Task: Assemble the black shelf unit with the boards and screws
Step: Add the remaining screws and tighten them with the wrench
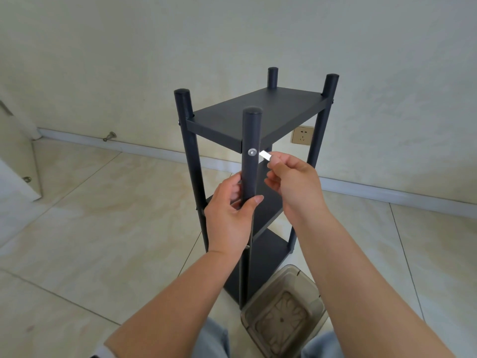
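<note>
The black shelf unit (258, 109) stands upright on the tiled floor, with three boards between four round black posts. A silver screw head (252, 152) sits in the near post, level with the top board. My left hand (232, 213) grips that near post (251, 130) below the screw, thumb in front. My right hand (291, 179) pinches a small silver flat tool (265, 155), its tip just right of the screw and apart from it.
A clear brownish plastic bin (284, 311) stands on the floor right against the shelf's near base. A wall socket (302, 135) shows behind the shelf. A door (18, 156) and a door stop (110, 136) lie at the left. My knees are at the bottom edge.
</note>
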